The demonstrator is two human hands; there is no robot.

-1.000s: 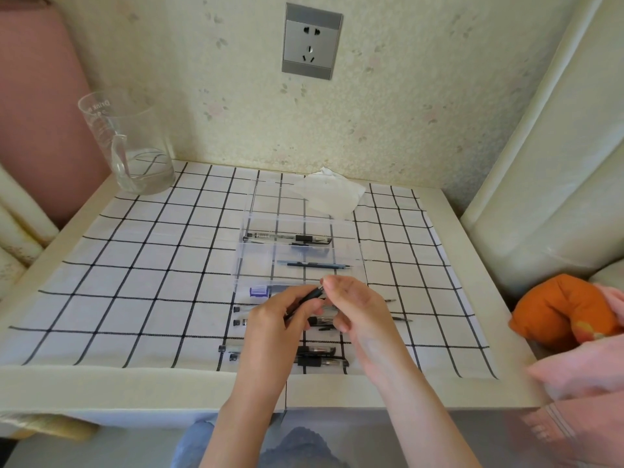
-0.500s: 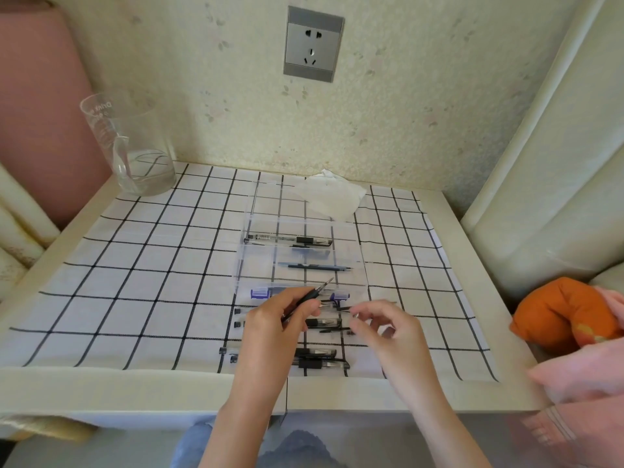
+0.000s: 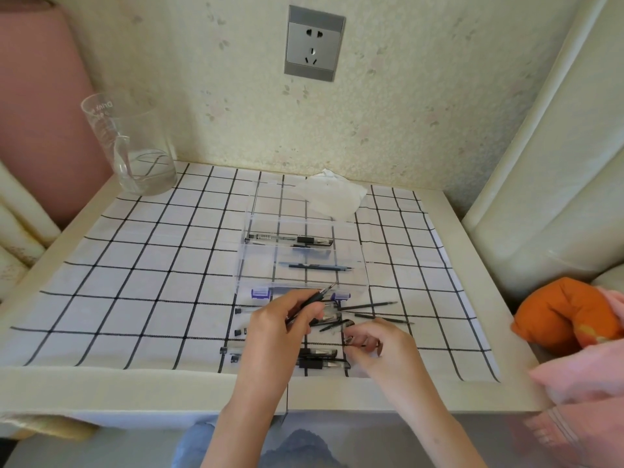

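Note:
My left hand [image 3: 278, 327] grips a dark pen refill [image 3: 320, 293] whose thin tip points up and right, toward the clear plastic box [image 3: 358, 265]. My right hand [image 3: 380, 344] is low over the checked cloth, fingers curled, pinching a small dark pen part [image 3: 349, 340]. Loose refills [image 3: 368, 305] and disassembled black pens [image 3: 319, 354] lie on the cloth between and beneath the hands. Inside the box lie a black gel pen [image 3: 290, 239] and a thin dark pen [image 3: 317, 266]. Two purple clasps [image 3: 260, 293] sit on the box's near edge.
A glass beaker [image 3: 135, 153] with a little water stands at the back left. A crumpled tissue [image 3: 332, 194] lies behind the box. An orange plush [image 3: 567, 315] and pink fabric [image 3: 580, 380] crowd the table's right edge. A wall socket [image 3: 314, 42] is above.
My right hand has pulled away from the refill in my left hand and dropped to the loose pens on the cloth. The left hand has stayed roughly in place, still holding the refill.

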